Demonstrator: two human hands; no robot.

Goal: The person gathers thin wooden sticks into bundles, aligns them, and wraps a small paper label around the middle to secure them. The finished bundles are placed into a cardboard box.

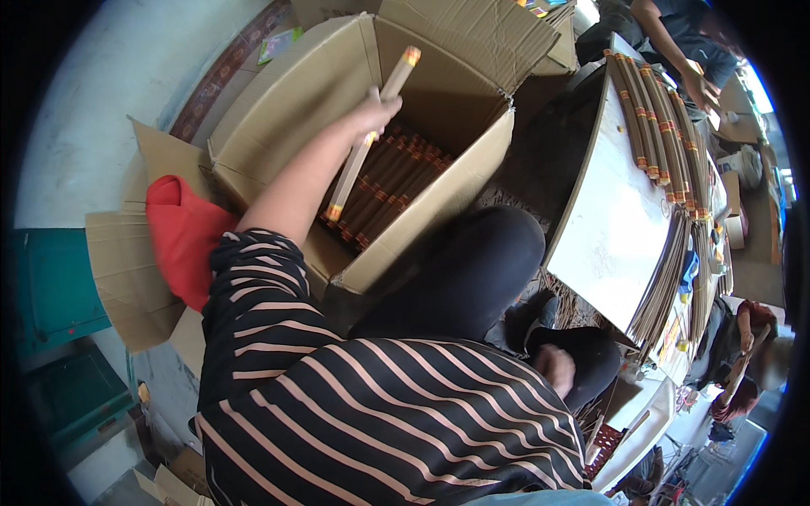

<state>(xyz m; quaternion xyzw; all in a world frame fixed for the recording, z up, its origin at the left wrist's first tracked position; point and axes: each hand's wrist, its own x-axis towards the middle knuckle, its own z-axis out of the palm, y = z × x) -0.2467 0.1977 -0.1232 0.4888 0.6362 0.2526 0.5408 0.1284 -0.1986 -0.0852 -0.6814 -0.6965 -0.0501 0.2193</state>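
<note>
My left hand (pixel 371 114) reaches over an open cardboard box (pixel 291 88), its fingers wrapped round the middle of a long narrow pack of sticks (pixel 399 76). The pack is pale brown, with red and yellow bands at its ends, and slants across the box opening. Beneath it, several similar packs (pixel 401 181) lie side by side in the bottom of the box. Close to my right knee, my right hand (pixel 557 368) is small and blurred. Its fingers do not show well enough to tell if it holds anything.
To the right stands a white table (pixel 612 228) with several banded stick bundles (pixel 654 118) and loose thin brown sticks (pixel 662 287). A person's arm (pixel 666 42) is behind it. Red cloth (pixel 181 240) drapes by the box's open flap. Other people sit farther right.
</note>
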